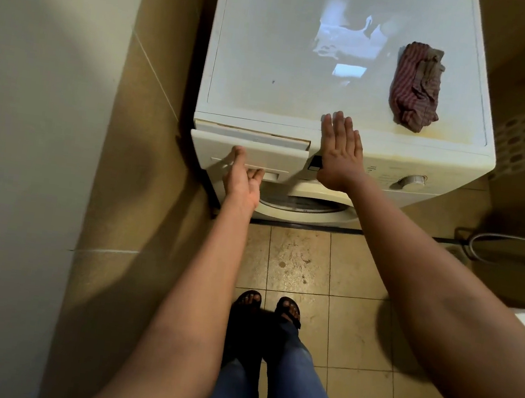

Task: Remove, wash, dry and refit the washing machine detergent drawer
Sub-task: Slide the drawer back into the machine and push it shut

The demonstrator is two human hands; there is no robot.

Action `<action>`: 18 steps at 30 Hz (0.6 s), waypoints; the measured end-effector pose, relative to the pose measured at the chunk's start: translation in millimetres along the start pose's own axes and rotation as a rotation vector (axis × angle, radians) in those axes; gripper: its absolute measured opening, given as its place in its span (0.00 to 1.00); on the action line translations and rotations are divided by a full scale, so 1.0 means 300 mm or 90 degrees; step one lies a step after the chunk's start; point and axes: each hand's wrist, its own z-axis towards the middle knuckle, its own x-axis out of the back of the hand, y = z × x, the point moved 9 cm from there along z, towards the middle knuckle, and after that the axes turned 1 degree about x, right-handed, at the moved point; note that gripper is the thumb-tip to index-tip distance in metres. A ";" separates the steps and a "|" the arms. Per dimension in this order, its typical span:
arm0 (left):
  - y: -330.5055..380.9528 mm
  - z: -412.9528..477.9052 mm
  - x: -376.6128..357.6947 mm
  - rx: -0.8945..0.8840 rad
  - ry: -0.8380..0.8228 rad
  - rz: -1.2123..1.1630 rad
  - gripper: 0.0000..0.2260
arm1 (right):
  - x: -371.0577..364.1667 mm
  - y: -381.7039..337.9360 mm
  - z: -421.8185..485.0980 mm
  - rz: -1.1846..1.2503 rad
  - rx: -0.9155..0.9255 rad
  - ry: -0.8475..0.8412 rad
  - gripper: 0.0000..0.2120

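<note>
A white front-loading washing machine (300, 103) stands ahead of me. Its detergent drawer (270, 153) at the top left of the front sticks out a little. My left hand (243, 179) grips the drawer's handle recess from below, thumb on the front panel and fingers curled under it. My right hand (340, 152) lies flat with straight fingers against the machine's top front edge, just right of the drawer. A striped maroon cloth (416, 88) lies crumpled on the machine's top at the right.
A tiled wall (151, 117) closes in tight on the machine's left. The program knob (412, 180) sits on the front panel at the right. A metal hose (511, 248) lies on the floor at the right. My sandalled feet (266, 309) stand on beige floor tiles.
</note>
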 end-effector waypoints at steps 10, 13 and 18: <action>0.026 0.065 -0.054 -0.015 0.056 0.022 0.12 | -0.005 -0.004 -0.001 0.014 -0.003 0.002 0.47; 0.023 0.062 -0.059 -0.011 0.056 0.039 0.12 | -0.004 -0.002 0.000 0.015 -0.004 0.001 0.47; 0.018 0.061 -0.048 0.001 0.060 0.055 0.23 | -0.005 -0.002 0.000 0.010 -0.009 -0.003 0.46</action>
